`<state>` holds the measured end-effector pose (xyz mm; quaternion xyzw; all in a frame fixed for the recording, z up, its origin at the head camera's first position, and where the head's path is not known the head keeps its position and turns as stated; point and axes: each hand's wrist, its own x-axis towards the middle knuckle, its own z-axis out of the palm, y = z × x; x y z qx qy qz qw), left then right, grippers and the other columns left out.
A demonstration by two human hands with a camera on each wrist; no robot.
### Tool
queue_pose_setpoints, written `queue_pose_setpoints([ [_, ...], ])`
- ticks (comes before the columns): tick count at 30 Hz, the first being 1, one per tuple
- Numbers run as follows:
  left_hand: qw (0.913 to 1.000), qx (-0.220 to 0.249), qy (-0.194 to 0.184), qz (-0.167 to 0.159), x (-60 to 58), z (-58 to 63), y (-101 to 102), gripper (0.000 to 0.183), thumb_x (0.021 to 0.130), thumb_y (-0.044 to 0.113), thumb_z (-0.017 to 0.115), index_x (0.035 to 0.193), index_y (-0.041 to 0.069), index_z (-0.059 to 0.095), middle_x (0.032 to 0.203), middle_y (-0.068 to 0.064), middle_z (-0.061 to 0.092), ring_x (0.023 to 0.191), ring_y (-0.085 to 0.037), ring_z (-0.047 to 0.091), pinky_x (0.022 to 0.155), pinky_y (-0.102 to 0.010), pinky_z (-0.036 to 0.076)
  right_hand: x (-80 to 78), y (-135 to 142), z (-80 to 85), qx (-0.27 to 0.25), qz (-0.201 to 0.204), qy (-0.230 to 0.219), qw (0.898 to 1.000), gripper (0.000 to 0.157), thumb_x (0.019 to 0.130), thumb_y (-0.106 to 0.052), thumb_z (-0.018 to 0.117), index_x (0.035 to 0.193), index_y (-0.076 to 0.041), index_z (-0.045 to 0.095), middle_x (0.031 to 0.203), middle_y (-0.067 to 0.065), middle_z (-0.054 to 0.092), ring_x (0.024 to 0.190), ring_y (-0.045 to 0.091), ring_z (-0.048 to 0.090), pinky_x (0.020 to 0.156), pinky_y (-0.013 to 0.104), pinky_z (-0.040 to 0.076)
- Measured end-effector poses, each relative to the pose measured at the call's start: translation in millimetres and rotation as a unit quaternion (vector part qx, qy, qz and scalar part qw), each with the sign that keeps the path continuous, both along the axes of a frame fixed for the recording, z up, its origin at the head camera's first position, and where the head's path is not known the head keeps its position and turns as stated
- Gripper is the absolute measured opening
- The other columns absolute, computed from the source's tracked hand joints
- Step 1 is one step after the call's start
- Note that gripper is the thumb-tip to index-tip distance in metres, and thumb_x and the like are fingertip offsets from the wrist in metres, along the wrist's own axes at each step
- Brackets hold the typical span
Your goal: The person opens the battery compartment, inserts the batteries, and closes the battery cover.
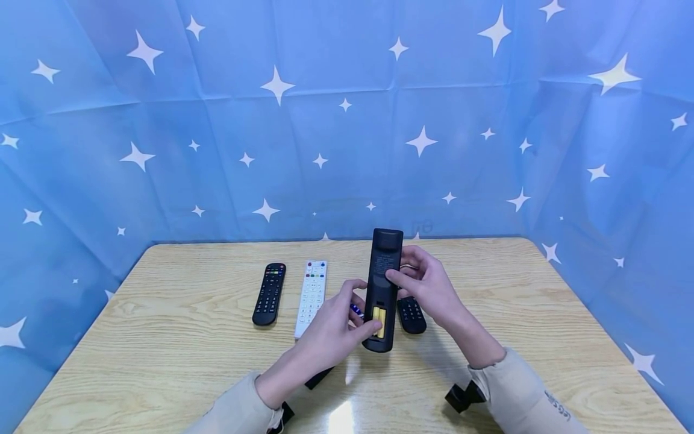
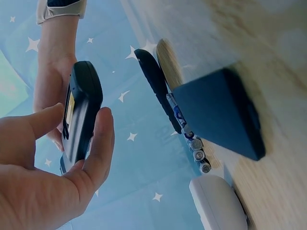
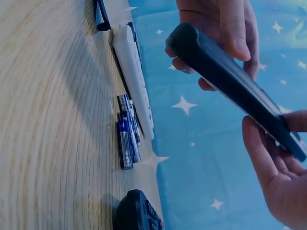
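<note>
A black remote control point(image 1: 386, 256) is held up above the table, its back facing the head camera. Two yellow batteries point(image 1: 382, 318) lie in its uncovered battery compartment. My left hand point(image 1: 332, 328) grips the lower end, the thumb over the compartment and fingers behind. Higher up, my right hand point(image 1: 432, 290) holds the remote's right edge, its thumb across the back. In the right wrist view, both hands hold the remote tilted. Several blue-and-silver batteries point(image 3: 125, 139) lie on the table below it, mostly hidden from the head camera.
Left of my hands lie a black remote point(image 1: 269, 294) and a white remote point(image 1: 312, 292). Another black remote point(image 1: 412, 316) is partly covered by my right hand. A flat black piece point(image 2: 216, 115) sits near my left wrist. A starry blue cloth point(image 1: 347, 132) hangs behind the wooden table point(image 1: 179, 337).
</note>
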<state>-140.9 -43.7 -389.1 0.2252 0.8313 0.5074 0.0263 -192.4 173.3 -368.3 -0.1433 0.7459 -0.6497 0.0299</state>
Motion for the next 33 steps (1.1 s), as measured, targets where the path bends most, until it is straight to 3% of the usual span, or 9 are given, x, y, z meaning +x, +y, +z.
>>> queue_pose_setpoints([
  [6,0.9999,-0.011,0.001,-0.002,0.5,0.6,-3,0.054,0.099,0.027,0.071,0.143,0.008,0.047,0.099,0.004,0.063,0.076,-0.009,0.063,0.07,-0.027,0.056,0.1,1,-0.2,0.003,0.004,0.0,1.0,0.041,0.099,-0.011,0.07,0.133,0.004,0.053,0.113,0.019,0.067,0.093,0.021,0.071,0.072,0.04,0.061],
  [12,0.9988,-0.039,0.029,-0.008,-0.9,-0.2,-10,0.037,0.103,0.029,0.065,0.132,0.009,0.057,0.1,0.003,0.065,0.08,-0.008,0.062,0.07,-0.027,0.055,-0.6,2,-1.3,-0.002,0.006,-0.001,1.0,0.04,0.099,-0.011,0.069,0.132,0.004,0.053,0.113,0.019,0.066,0.093,0.021,0.071,0.072,0.039,0.061],
  [15,0.9972,-0.061,0.041,-0.011,-1.6,-0.5,-13,0.032,0.103,0.028,0.065,0.128,0.008,0.06,0.101,0.003,0.065,0.082,-0.007,0.062,0.072,-0.027,0.054,-1.0,3,-1.8,-0.003,0.005,0.002,1.0,0.039,0.099,-0.01,0.069,0.132,0.004,0.053,0.113,0.019,0.066,0.092,0.021,0.071,0.071,0.039,0.061],
  [20,0.9934,-0.108,0.027,-0.028,-1.3,-0.5,-20,0.03,0.1,0.022,0.07,0.124,0.005,0.064,0.108,-0.006,0.066,0.085,-0.009,0.061,0.075,-0.027,0.054,-1.5,4,-2.5,0.0,0.005,0.003,1.0,0.04,0.099,-0.009,0.069,0.133,0.004,0.053,0.114,0.019,0.065,0.093,0.021,0.071,0.072,0.039,0.061],
  [28,0.9758,-0.205,-0.011,-0.077,1.7,1.1,-30,0.029,0.09,0.013,0.079,0.116,0.004,0.069,0.11,-0.007,0.066,0.094,-0.018,0.063,0.078,-0.03,0.053,-1.9,4,-2.4,0.008,-0.003,-0.002,1.0,0.042,0.098,-0.009,0.07,0.133,0.004,0.053,0.114,0.019,0.066,0.092,0.021,0.07,0.071,0.038,0.061],
  [33,0.9615,-0.257,-0.004,-0.097,3.9,4.4,-35,0.031,0.083,0.012,0.084,0.11,0.007,0.069,0.102,-0.002,0.063,0.083,-0.011,0.056,0.077,-0.03,0.051,-1.7,5,-2.6,0.007,-0.002,-0.005,1.0,0.042,0.098,-0.009,0.07,0.134,0.004,0.053,0.113,0.019,0.065,0.091,0.021,0.07,0.071,0.039,0.061],
])
